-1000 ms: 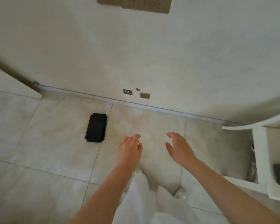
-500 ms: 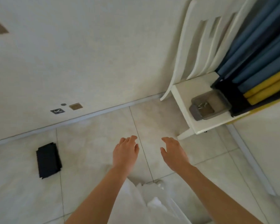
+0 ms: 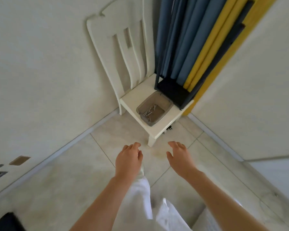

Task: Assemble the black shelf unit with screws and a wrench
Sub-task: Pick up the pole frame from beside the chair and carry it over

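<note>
A black shelf unit [image 3: 175,93], a boxy metal frame with thin upright posts, stands on the back right part of a white wooden chair [image 3: 137,100] in the corner of a room. Rolled or folded blue and yellow panels [image 3: 187,47] stand upright inside the frame. Just in front of it on the seat sits one clear, smoky plastic tray [image 3: 154,108] with rounded corners, holding a small heap of silvery metal hardware [image 3: 150,111], too small to count. The chair has a slatted back set against a pale wall. Below, two bare hands reach forward over glossy beige floor tiles [image 3: 60,185], well short of the chair. The left hand [image 3: 128,160] and the right hand [image 3: 179,158] both have loosely spread, slightly curved fingers and hold nothing. White fabric [image 3: 140,197] shows between the forearms. A black object [image 3: 5,222] lies at the bottom left edge.
</note>
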